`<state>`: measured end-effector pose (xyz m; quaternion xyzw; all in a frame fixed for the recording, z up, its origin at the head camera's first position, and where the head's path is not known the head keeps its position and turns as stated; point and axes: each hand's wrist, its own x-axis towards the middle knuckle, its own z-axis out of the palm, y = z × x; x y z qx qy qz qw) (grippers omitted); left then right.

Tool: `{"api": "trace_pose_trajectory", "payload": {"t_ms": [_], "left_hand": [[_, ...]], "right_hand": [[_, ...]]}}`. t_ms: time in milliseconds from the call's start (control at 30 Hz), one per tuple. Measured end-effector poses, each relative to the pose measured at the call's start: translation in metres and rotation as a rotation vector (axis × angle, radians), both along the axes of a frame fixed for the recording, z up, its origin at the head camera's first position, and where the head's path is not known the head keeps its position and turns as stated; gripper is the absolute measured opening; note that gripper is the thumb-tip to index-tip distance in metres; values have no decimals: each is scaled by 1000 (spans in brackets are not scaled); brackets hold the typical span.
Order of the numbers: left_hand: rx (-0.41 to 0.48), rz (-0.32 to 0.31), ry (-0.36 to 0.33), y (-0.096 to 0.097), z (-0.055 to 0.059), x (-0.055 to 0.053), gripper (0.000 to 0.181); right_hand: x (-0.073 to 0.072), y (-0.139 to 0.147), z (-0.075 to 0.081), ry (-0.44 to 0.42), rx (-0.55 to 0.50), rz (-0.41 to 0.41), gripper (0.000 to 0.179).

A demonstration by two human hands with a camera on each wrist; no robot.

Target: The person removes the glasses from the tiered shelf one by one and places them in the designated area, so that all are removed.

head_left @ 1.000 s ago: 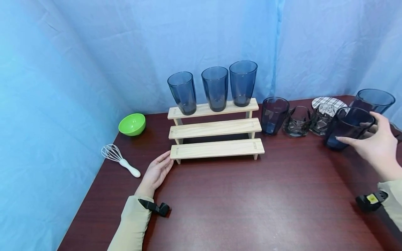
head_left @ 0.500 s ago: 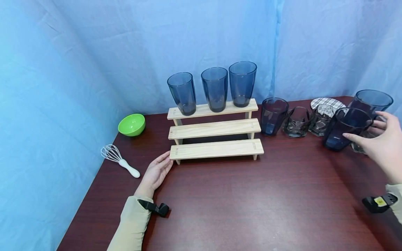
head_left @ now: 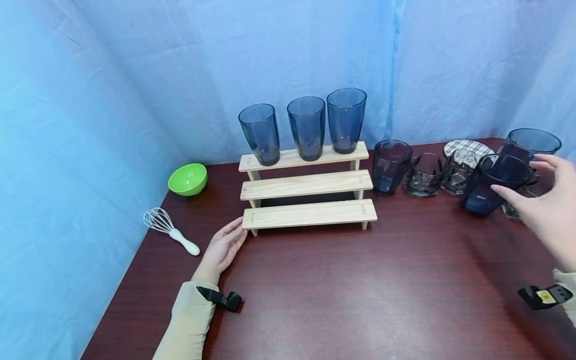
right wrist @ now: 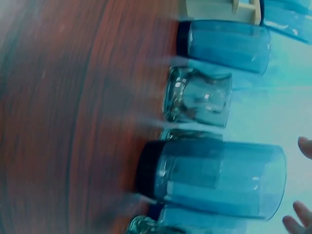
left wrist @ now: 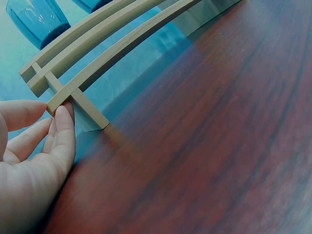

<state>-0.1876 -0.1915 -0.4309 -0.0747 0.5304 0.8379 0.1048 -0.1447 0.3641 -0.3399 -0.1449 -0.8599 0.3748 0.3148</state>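
Note:
My left hand (head_left: pixel 222 250) pinches the left end of the lowest tier of a three-step wooden display rack (head_left: pixel 310 214). In the left wrist view, the thumb lies on top of that board and the fingers (left wrist: pixel 63 129) underneath. At the right, my right hand (head_left: pixel 549 202) is spread beside a tall dark-blue drinking glass (head_left: pixel 479 197) standing upright on the table. In the right wrist view, the fingertips (right wrist: pixel 304 214) are apart from this glass's rim. Three similar blue glasses, one of them a tumbler (head_left: pixel 307 130), stand in a row on the rack's top tier.
Another blue glass (head_left: pixel 390 167) stands right of the rack, then short clear tumblers (head_left: pixel 424 177) and a further blue glass (head_left: pixel 535 140) behind the right hand. A checked round mat (head_left: pixel 465 146) lies behind. A green bowl (head_left: pixel 188 180) and white whisk (head_left: pixel 182 240) are at left.
My right hand has loosened from around the blue glass and drawn a little to the right, its fingers wider apart. The glass stays in place. The left hand has not moved.

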Motion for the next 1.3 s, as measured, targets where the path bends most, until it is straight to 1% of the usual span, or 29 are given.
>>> {"api": "trace_pose_trajectory", "payload": {"t_ms": [100, 233, 333, 433, 567, 667, 800, 967, 1133, 1300], "left_hand": [[2, 3, 4, 0, 0, 1, 52], [-3, -2, 11, 0, 0, 1, 52], [-6, -5, 11, -1, 0, 0, 51], [-8, -3, 4, -1, 0, 0, 50], [-4, -4, -4, 0, 0, 0, 50], [-1, -3, -6, 0, 1, 0, 50], [-6, -4, 0, 0, 1, 0, 51], [12, 3, -13, 0, 0, 0, 51], [-5, -1, 4, -1, -1, 1, 51], [1, 2, 3, 0, -1, 0, 51]], "right_hand": [[3, -8, 3, 36, 57, 40, 70], [3, -19, 3, 19, 146, 111, 74], [1, -27, 1, 15, 159, 161, 77], [-2, -35, -2, 20, 139, 208, 77], [-5, -43, -6, 28, 91, 294, 76], [-8, -50, -9, 40, 50, 343, 77], [-13, -61, -10, 36, 15, 375, 78], [-21, -72, -11, 24, -2, 404, 78], [-31, -80, -14, 18, -33, 421, 82], [-42, -90, -11, 5, -80, 438, 87]]}}
